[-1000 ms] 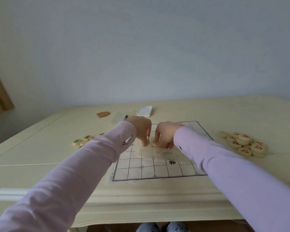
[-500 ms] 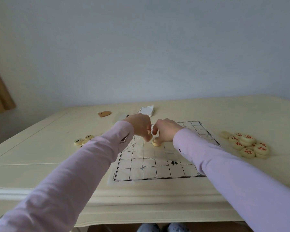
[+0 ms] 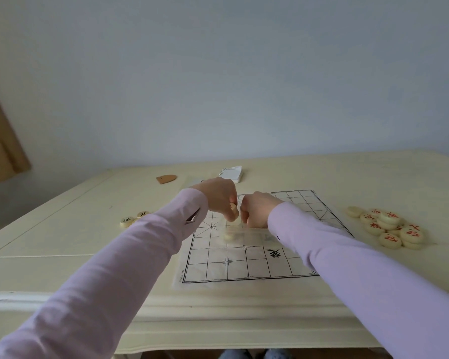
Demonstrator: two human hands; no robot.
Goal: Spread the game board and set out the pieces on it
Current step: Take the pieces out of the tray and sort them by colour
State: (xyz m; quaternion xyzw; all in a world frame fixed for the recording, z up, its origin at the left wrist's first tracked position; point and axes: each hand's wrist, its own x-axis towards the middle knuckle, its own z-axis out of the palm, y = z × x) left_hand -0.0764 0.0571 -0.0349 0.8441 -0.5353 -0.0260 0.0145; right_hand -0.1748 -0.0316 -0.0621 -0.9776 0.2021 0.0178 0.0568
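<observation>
Over the middle of the game board (image 3: 244, 266), your left grip (image 3: 219, 196) and your right grip (image 3: 257, 212) sit knuckle to knuckle, nearly touching, with the fingers of both curled downward. Whether either grip is clamped on something or simply closed cannot be told, as the spot under the fingertips is blurred. Just below your left grip a pale round piece (image 3: 229, 235) shows as a smear on the grid, with a faint see-through shape around it that is too vague to name.

Your board lies spread flat on the cream desk (image 3: 62, 242), its near edge close to the desk's front edge, and your right sleeve (image 3: 347, 268) covers part of its right side. To the right of the board, apart from it, the red-marked pieces (image 3: 389, 226) lie in a loose heap, some stacked on others. To the left, a few black-marked pieces (image 3: 132, 218) show beside your left sleeve (image 3: 140, 255). Beyond the board lie a white notepad (image 3: 232, 173) and a small tan object (image 3: 166, 178).
</observation>
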